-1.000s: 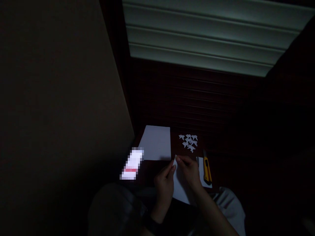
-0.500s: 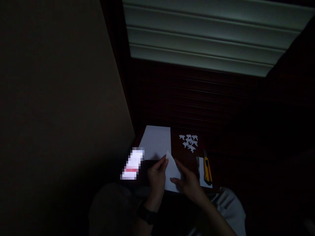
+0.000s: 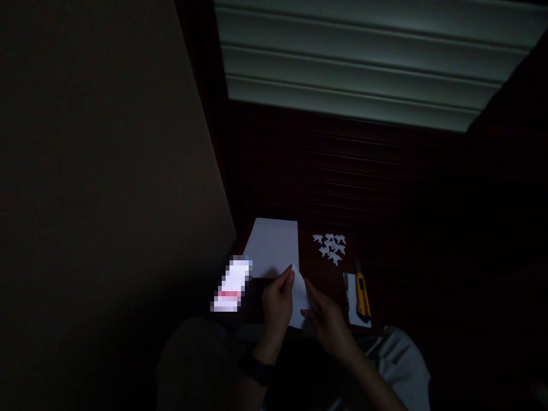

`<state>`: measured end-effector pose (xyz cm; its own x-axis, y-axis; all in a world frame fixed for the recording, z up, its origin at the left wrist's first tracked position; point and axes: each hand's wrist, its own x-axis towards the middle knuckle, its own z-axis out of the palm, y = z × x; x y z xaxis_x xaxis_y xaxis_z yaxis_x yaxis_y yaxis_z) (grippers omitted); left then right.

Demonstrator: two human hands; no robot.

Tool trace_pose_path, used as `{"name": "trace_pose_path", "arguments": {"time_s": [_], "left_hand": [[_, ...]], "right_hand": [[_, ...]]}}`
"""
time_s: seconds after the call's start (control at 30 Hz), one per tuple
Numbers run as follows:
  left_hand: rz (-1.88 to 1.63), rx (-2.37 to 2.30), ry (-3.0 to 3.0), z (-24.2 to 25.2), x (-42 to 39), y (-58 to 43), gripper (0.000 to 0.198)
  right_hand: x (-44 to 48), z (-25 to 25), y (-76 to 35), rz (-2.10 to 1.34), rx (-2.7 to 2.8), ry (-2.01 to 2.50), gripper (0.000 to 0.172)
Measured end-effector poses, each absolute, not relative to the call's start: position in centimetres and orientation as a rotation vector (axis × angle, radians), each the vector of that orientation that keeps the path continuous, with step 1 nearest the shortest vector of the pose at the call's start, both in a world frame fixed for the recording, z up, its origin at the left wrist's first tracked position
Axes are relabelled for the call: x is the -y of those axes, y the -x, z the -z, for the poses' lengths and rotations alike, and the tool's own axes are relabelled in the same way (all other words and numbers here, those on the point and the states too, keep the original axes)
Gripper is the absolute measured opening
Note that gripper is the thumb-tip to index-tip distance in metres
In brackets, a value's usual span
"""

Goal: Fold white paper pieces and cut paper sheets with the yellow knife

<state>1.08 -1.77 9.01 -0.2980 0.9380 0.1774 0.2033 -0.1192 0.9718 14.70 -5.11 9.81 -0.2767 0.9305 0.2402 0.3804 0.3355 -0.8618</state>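
Note:
The scene is very dark. My left hand (image 3: 277,299) and my right hand (image 3: 326,317) both pinch a small white folded paper (image 3: 299,297) held upright between them, its point up, just above the near edge of a dark wooden table (image 3: 317,274). A dark watch sits on my left wrist.
A white paper sheet (image 3: 274,246) lies beyond my hands. A cluster of several small white folded paper figures (image 3: 329,246) sits to its right. A yellow utility knife (image 3: 362,290) rests on a white paper scrap at right. A lit phone screen (image 3: 232,283) lies at left. Window blinds hang above.
The paper went from lying flat under my fingertips to being lifted and folded narrower between both hands, which drew slightly left and toward me.

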Motion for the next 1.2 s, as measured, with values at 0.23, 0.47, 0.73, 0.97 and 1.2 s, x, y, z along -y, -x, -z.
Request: {"name": "trace_pose_path", "arguments": {"time_s": [0.23,0.47,0.73,0.97,1.2], "left_hand": [[-1.634,-1.536,-1.162,-10.2,2.1,-2.2,0.03],[-1.58,-1.475,-1.017,-10.4,2.1,-2.3,0.034],[-1.511,-1.29,-0.838,-10.7,2.2,-1.9,0.034],[-1.403,-1.196,-0.877,-10.9,2.8,-1.9,0.031],[-1.278,-1.177,-0.961,-12.2,3.8,-2.0,0.029]], "right_hand": [[5.5,-10.1,-14.2,-0.899,1.779,1.153,0.064],[5.7,-10.3,-14.6,-0.912,1.752,1.155,0.059],[5.3,-10.9,-15.2,-0.982,1.645,1.167,0.054],[2.4,-13.9,-15.5,-0.955,1.53,1.168,0.027],[1.0,-16.1,-16.0,-1.3,1.479,1.042,0.027]]}}
